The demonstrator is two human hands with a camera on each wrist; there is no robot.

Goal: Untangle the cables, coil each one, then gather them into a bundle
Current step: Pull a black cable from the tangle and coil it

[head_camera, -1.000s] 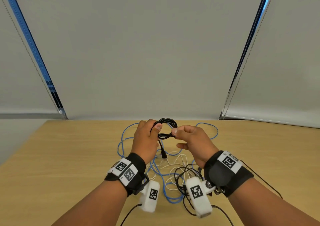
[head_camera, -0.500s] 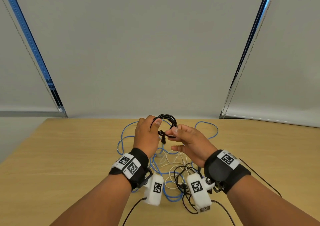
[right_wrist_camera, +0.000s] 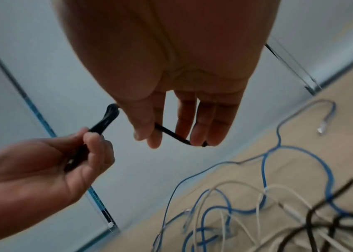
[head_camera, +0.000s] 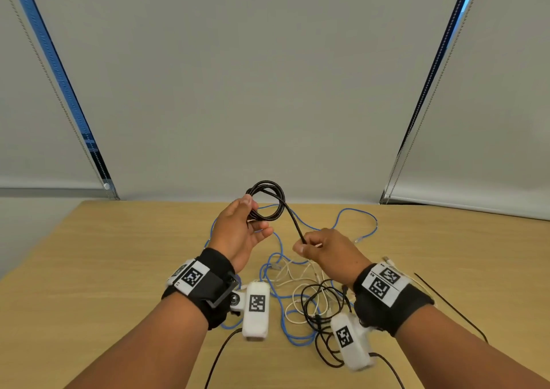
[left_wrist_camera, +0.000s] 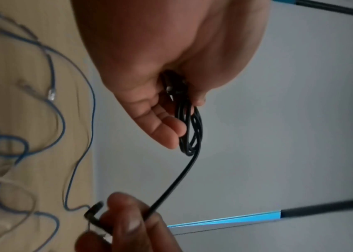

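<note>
A black cable coil (head_camera: 268, 201) hangs above the table, held up by my left hand (head_camera: 241, 233), thumb on top and fingers beneath its left side (left_wrist_camera: 189, 129). Its free end runs down and right to my right hand (head_camera: 315, 247), which pinches it between thumb and fingers (right_wrist_camera: 171, 134); the plug sticks out past the fingers (left_wrist_camera: 93, 211). A blue cable (head_camera: 357, 213) sprawls in loops on the table under both hands. A white cable (head_camera: 297, 281) and a second thin black cable (head_camera: 321, 302) lie tangled with it near my wrists.
The wooden table (head_camera: 104, 269) stretches bare to the left and right of the cable pile. Grey window blinds (head_camera: 268, 76) stand behind its far edge. Thin black leads (head_camera: 449, 302) run from the wrist cameras across the near right of the table.
My hands have drawn apart. The left lifted the black coil higher, while the right pulled the cable's free end down and to the right, so a straight length spans between them.
</note>
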